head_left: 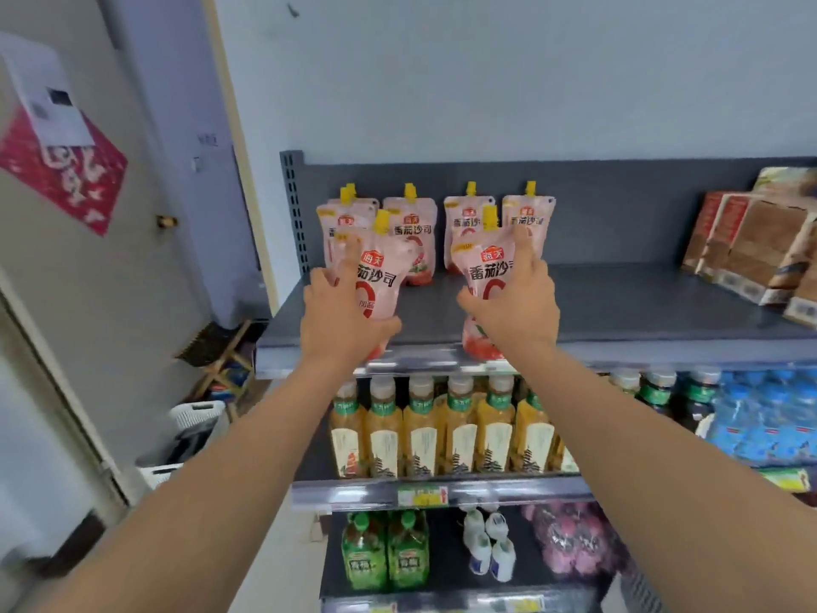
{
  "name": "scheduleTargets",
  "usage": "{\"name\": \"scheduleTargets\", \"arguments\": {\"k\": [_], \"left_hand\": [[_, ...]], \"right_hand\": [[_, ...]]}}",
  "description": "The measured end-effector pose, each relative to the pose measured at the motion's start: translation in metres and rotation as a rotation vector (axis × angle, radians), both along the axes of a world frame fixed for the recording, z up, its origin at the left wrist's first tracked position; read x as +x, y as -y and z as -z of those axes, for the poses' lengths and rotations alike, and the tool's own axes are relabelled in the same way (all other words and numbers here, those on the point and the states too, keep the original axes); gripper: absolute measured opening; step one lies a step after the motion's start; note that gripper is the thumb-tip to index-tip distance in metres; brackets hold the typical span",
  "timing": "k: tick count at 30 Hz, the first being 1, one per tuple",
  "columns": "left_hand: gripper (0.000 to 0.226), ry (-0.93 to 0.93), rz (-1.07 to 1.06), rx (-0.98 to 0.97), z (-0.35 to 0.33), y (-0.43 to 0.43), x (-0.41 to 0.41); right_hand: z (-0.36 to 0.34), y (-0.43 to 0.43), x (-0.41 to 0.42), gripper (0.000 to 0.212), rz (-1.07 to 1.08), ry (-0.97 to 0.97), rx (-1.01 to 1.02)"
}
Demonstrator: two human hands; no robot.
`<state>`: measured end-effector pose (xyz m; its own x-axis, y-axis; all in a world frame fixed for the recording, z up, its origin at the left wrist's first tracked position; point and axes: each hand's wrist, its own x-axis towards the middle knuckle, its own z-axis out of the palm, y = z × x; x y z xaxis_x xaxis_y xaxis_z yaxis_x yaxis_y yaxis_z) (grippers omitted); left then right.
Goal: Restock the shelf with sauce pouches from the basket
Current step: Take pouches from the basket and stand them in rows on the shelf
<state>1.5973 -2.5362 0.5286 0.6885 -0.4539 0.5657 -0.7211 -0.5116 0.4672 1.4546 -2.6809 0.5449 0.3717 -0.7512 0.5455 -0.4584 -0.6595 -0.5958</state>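
Note:
My left hand (340,316) grips a pink sauce pouch (383,276) with a yellow cap, held upright over the front edge of the grey top shelf (619,311). My right hand (519,303) grips a second pink pouch (484,267) the same way, a little to the right. Behind them several matching pouches (413,227) stand in a row at the back left of the shelf. The basket is a white one (196,415) on the floor at the lower left, partly hidden by my left arm.
Brown boxes (751,245) lean at the shelf's right end. Below are rows of yellow tea bottles (442,431), blue water packs (765,418), and green bottles (384,555) lower down. A door with a red poster (66,170) stands at the left.

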Motion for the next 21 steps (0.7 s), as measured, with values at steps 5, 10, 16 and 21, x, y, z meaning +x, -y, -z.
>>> {"name": "scheduleTargets", "arguments": {"k": [5, 10, 16, 21], "left_hand": [[0.105, -0.082, -0.097, -0.091, -0.014, 0.015, 0.049], [0.108, -0.035, -0.149, -0.116, -0.025, 0.035, 0.091], [0.114, -0.091, -0.194, -0.185, -0.008, 0.069, 0.124], [0.111, -0.088, -0.111, -0.181, 0.007, 0.094, 0.141]], "right_hand": [[-0.008, 0.031, 0.061, 0.097, -0.061, 0.015, -0.030], [-0.017, 0.062, 0.113, 0.097, -0.112, 0.035, -0.084], [-0.007, 0.077, 0.156, 0.104, -0.125, 0.001, -0.044], [0.005, 0.076, 0.182, 0.106, -0.103, -0.019, -0.011]]}}
